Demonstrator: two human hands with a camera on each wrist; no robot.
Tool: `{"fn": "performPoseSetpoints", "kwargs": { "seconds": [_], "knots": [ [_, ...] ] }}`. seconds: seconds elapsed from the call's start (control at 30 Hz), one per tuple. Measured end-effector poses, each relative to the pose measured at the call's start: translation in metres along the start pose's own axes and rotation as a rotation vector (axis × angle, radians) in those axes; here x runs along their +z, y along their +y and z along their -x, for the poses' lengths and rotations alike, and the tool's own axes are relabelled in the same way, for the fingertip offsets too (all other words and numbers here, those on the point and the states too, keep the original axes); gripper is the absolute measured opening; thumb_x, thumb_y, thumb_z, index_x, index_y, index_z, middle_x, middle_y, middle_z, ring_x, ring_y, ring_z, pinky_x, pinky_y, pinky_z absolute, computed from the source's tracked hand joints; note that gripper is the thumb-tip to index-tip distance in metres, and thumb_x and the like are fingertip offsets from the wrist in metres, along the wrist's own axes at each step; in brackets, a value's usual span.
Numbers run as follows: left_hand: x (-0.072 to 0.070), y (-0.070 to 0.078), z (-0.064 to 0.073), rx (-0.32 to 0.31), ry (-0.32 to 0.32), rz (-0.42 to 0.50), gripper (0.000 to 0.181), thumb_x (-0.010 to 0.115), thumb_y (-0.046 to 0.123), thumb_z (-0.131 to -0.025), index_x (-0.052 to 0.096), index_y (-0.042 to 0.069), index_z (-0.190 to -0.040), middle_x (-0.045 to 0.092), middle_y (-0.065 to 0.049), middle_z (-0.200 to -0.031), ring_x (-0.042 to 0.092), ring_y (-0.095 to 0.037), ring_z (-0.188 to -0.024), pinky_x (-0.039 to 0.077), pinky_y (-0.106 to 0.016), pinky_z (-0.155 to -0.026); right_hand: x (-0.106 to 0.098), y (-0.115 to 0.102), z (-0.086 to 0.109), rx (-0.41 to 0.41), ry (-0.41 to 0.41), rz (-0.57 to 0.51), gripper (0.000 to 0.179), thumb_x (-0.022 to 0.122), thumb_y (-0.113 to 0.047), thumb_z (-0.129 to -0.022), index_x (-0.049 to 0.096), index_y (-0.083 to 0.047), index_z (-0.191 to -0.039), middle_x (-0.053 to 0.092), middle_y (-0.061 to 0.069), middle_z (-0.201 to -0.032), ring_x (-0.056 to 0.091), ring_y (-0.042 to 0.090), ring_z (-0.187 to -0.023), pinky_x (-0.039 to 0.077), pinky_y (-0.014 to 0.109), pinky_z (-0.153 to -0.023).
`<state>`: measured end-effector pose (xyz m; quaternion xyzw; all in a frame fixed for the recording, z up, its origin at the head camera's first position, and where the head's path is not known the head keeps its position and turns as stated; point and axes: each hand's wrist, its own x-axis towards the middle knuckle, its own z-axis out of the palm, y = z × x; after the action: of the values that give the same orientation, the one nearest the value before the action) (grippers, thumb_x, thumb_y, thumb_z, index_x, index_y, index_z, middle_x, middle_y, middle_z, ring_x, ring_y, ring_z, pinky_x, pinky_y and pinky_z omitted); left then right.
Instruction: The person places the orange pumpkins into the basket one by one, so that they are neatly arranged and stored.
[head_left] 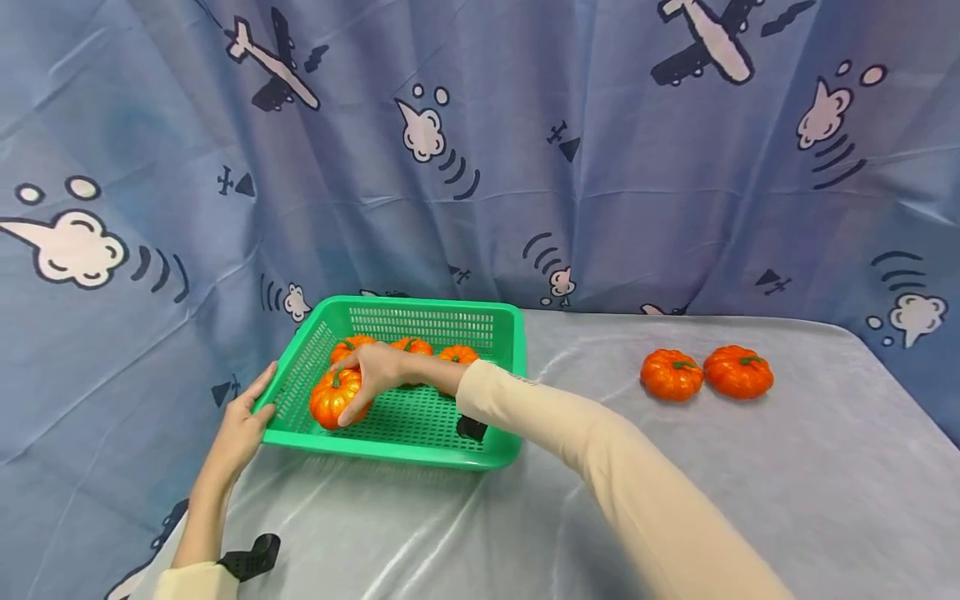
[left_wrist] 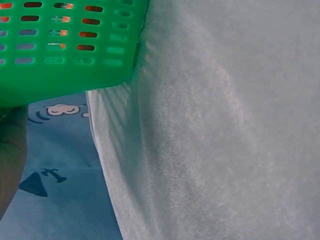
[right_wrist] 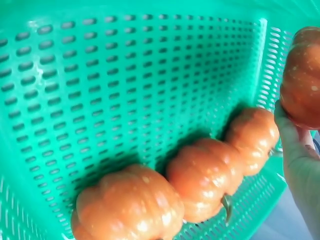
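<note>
A green plastic basket (head_left: 420, 454) with slotted walls stands on the table. My left hand (head_left: 243, 423) grips its left rim, thumb on top; the left wrist view shows part of that hand (left_wrist: 11, 150) under the basket's edge. Inside the basket, my right hand (head_left: 380, 372) holds a small orange pumpkin (head_left: 327, 403) near the left end, and the right wrist view shows this pumpkin (right_wrist: 304, 80) raised above the basket floor. Along the back wall lie three more pumpkins, a left one (head_left: 352, 342), a middle one (head_left: 412, 346) and a right one (head_left: 459, 355), partly hidden by my right arm.
Two more pumpkins, a left one (head_left: 671, 375) and a right one (head_left: 738, 372), sit side by side on the right of the grey-covered table (head_left: 750, 483). A blue curtain (head_left: 510, 167) printed with planes hangs behind the table and along its left side.
</note>
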<state>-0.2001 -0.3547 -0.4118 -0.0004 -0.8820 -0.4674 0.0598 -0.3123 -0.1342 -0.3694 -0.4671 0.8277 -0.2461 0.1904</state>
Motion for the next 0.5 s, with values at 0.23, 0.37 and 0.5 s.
{"fn": "performPoseSetpoints", "kwargs": {
  "seconds": [0.23,0.37,0.5],
  "knots": [
    [0.001,-0.001,-0.001,0.003,-0.006,0.023,0.063,0.037,-0.005,-0.096,0.015,0.009,-0.153,0.011,-0.019,-0.157,0.020,-0.038,-0.137,0.028,-0.011,-0.078,0.021,0.008,-0.004,0.018,-0.048,0.080,0.077,0.085,-0.035,-0.070,0.055,-0.010,-0.136,0.033,-0.009,-0.043,0.013,0.005,-0.047,0.024,0.016,-0.048],
    [0.001,-0.003,-0.002,0.007,-0.005,0.017,0.063,0.038,-0.004,-0.096,0.015,0.009,-0.153,0.011,-0.019,-0.157,0.019,-0.039,-0.138,0.029,-0.013,-0.078,0.031,0.013,-0.003,0.081,-0.053,0.074,0.077,0.085,-0.033,-0.071,0.054,-0.012,-0.138,0.027,-0.008,-0.043,0.013,0.005,-0.046,0.023,0.016,-0.047],
    [-0.001,-0.003,-0.003,0.017,-0.005,0.015,0.063,0.038,-0.004,-0.097,0.015,0.010,-0.153,0.011,-0.019,-0.157,0.020,-0.039,-0.138,0.030,-0.014,-0.077,0.035,0.018,-0.002,0.138,-0.036,0.034,0.078,0.085,-0.031,-0.071,0.052,-0.014,-0.140,0.020,-0.006,-0.045,0.014,0.006,-0.045,0.023,0.016,-0.046]
  ]
}}
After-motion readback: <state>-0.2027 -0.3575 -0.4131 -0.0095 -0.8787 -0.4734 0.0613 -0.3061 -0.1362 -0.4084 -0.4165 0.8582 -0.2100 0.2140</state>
